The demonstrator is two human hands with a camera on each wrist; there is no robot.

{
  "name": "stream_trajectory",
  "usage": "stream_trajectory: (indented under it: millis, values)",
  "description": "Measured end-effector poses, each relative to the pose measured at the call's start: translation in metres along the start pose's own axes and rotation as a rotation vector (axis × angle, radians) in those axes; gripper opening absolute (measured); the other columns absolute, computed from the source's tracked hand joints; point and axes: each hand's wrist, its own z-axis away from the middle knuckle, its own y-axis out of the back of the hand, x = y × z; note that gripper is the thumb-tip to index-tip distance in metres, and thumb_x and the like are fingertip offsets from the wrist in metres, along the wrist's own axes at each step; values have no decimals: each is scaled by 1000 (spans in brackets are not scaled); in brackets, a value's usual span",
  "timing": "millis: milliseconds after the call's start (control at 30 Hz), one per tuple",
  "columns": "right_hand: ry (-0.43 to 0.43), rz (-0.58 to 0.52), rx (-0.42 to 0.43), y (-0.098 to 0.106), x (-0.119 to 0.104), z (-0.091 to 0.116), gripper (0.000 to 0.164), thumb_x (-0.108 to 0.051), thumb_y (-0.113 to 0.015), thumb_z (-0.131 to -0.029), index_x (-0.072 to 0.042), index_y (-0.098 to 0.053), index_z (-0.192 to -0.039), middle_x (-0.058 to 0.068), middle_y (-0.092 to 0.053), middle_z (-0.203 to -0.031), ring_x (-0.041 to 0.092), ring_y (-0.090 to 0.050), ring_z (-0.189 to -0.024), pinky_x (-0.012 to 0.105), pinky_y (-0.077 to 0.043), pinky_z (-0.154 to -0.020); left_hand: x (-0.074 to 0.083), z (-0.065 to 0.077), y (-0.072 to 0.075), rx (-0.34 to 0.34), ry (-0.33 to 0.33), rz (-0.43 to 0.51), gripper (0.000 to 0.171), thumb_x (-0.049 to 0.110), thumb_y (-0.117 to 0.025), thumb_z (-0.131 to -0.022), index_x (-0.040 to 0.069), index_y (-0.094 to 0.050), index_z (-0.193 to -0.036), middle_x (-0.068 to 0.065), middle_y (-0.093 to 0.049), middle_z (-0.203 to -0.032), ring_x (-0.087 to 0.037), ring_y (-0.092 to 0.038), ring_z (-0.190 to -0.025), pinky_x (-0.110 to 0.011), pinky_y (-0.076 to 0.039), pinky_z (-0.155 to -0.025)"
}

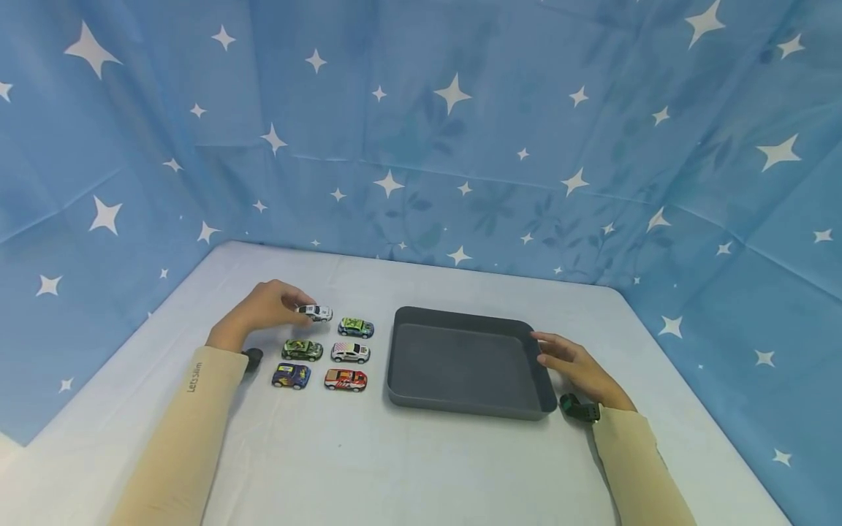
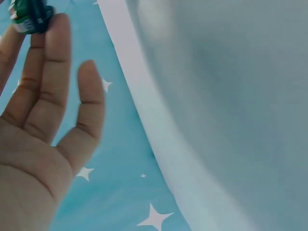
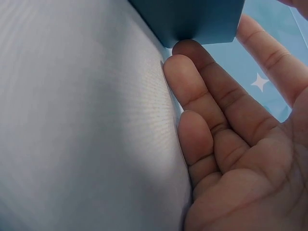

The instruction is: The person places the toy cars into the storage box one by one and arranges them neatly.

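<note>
In the head view my left hand (image 1: pixel 271 305) pinches a white toy car (image 1: pixel 319 313) at the back left of the table. The left wrist view shows a small part of a toy car (image 2: pixel 31 17) at the fingertips, with the little finger held apart. My right hand (image 1: pixel 582 369) touches the right wall of a dark grey tray (image 1: pixel 470 413) with relaxed fingers. From the right wrist, fingertips (image 3: pixel 185 72) lie on the table right at the tray's lower corner (image 3: pixel 207 29).
Between left hand and tray stand a green-and-blue car (image 1: pixel 356 327), a camouflage-green car (image 1: pixel 302 350), a white-and-pink car (image 1: pixel 350 353), a blue car (image 1: pixel 291 375) and a red-orange car (image 1: pixel 345 380). A blue star-patterned curtain (image 1: pixel 421 146) surrounds the white table (image 1: pixel 408 475).
</note>
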Motion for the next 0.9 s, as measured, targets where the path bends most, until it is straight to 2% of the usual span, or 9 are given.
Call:
stream_trajectory:
  millis: [133,300,667,900]
  values:
    - [4,0,0,2,0,0,61,-21,-63,-111,0,-41,-164,33,-39,-166,54,-50,-143,77,-32,-118,8,0,1,46,-21,26,38,21,-92,-88,5,-82,-121,-13,-78,-117,-36,-68,-113,-61,-52,-103]
    - [3,7,5,5,-1,0,61,-21,-64,-110,0,-42,-164,33,-40,-165,55,-50,-143,78,-33,-117,15,-3,-1,78,-39,45,34,18,-92,-88,6,-83,-118,-10,-79,-112,-33,-69,-109,-58,-53,-100]
    - [5,-10,-4,2,1,-1,61,-20,-64,-111,1,-41,-164,33,-39,-165,56,-47,-145,77,-31,-119,31,-4,-8,48,-35,53,37,20,-89,-91,6,-81,-124,-16,-76,-126,-39,-66,-122,-62,-51,-108]
    - [6,-16,-11,1,3,-2,62,-21,-63,-111,1,-40,-164,34,-37,-166,57,-46,-145,79,-29,-119,42,-6,-8,28,-62,44,39,21,-89,-91,4,-79,-126,-17,-75,-127,-40,-65,-123,-62,-51,-107]
